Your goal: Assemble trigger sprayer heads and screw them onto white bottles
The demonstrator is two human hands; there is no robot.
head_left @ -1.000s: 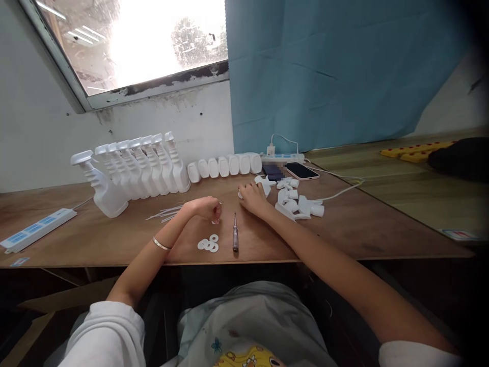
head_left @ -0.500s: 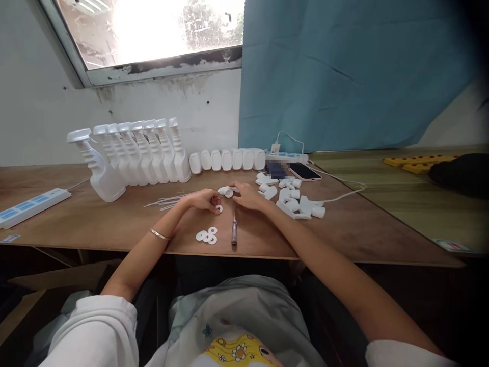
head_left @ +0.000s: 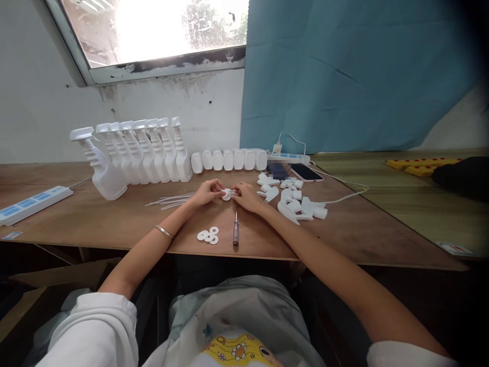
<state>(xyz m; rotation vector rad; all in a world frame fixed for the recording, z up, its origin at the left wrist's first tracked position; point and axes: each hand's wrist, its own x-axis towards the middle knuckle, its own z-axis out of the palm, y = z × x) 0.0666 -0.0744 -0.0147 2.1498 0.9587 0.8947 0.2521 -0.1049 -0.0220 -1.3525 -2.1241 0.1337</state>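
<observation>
The fingertips of both hands meet on a small white plastic part (head_left: pixel 227 193), held just above the wooden table (head_left: pixel 114 224) at its middle: the left hand (head_left: pixel 207 191) pinches it from the left, the right hand (head_left: pixel 246 197) from the right, fingers curled together around it so that only its round end shows. A thin bracelet (head_left: pixel 164 232) sits on the left forearm. Just near of the hands lie a few white washers (head_left: pixel 208 236) in a small cluster and, to their right, a small screwdriver (head_left: pixel 236 232) pointing away from the table's near edge. To the left of the left hand lies a loose bunch of thin white tubes (head_left: pixel 171 200). To the right of the right hand is a heap of white trigger parts (head_left: pixel 292 201). Farther off, a row of white spray bottles (head_left: pixel 137 155) stands along the wall, with a line of white caps (head_left: pixel 229 159) to its right, then a phone (head_left: pixel 304 172) lying flat. A power strip (head_left: pixel 32 199) rests at the far left.
</observation>
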